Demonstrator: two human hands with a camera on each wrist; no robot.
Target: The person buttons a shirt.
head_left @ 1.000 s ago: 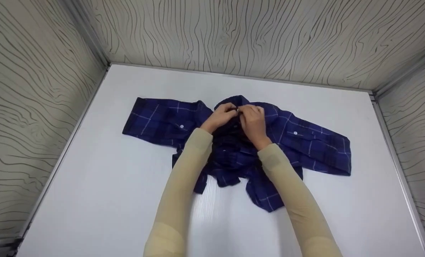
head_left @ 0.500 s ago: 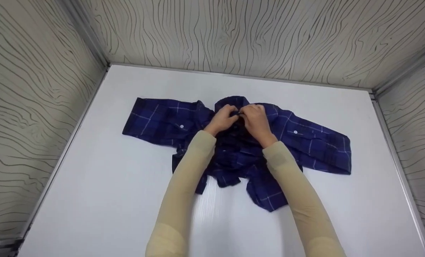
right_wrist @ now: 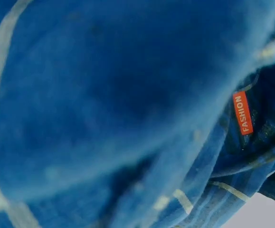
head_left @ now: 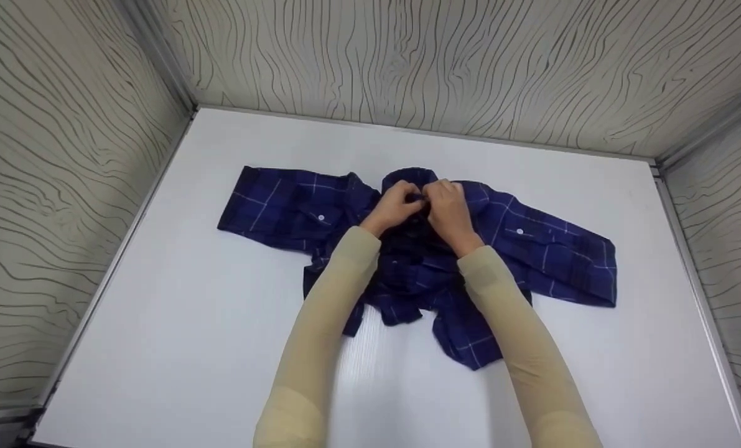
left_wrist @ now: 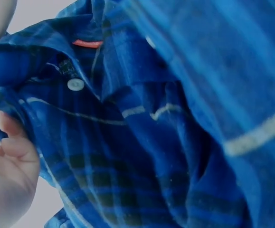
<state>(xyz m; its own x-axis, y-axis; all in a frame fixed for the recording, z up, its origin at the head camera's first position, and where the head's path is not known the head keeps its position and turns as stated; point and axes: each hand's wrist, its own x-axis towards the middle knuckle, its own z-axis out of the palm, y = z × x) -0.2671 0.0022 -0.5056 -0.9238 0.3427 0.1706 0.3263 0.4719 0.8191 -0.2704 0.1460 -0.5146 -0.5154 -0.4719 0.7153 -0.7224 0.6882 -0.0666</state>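
Observation:
A dark blue plaid shirt (head_left: 563,261) lies bunched on the white table, its sleeves spread to both sides. At the collar (head_left: 410,174), my left hand (head_left: 395,206) pinches the cloth near the front edge. Close beside it, my right hand (head_left: 450,211) also pinches the collar area, fingers bent. What lies between the fingertips is too small to make out. In the left wrist view a white button (left_wrist: 75,84) shows on the cloth below a red label (left_wrist: 87,43), and a hand grips a fold at the left edge. Cloth fills the right wrist view, hiding the right fingers.
The white table (head_left: 190,336) extends around the shirt. Wood-patterned panels (head_left: 395,62) rise at the back and both sides, with metal strips along the table's edges. White buttons (head_left: 519,231) show on the shirt's right and left parts.
Both hands have shifted slightly right and a little toward me at the collar, staying close together with the cloth. The sleeves have stayed in place; the head view has tilted slightly.

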